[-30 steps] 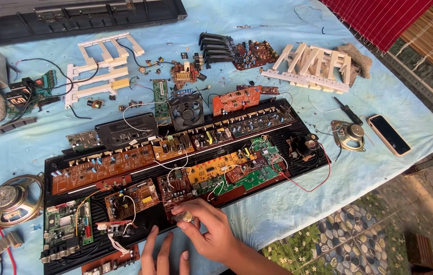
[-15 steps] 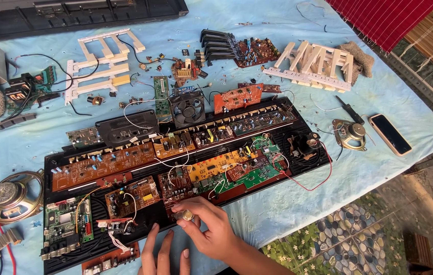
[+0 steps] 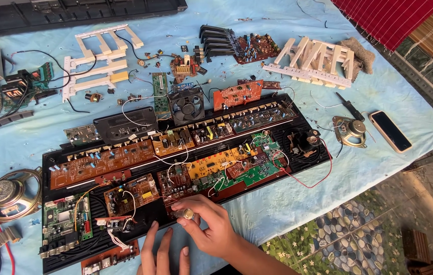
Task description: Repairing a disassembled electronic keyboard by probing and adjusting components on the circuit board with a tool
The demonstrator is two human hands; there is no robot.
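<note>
Head view: right hand [image 3: 211, 231] pinches a small round metal part [image 3: 188, 214], fingers closed on it; left hand [image 3: 163, 252] rests flat, holding nothing. Part looks light, rigid, slippery; best pinched at its rim.

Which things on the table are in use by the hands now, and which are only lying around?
In use:
right hand
small round metal part, pinched in its fingers
left hand, resting beside
black chassis with circuit boards

Lying about:
cooling fan
phone
small speaker
big speaker
white key racks
</note>
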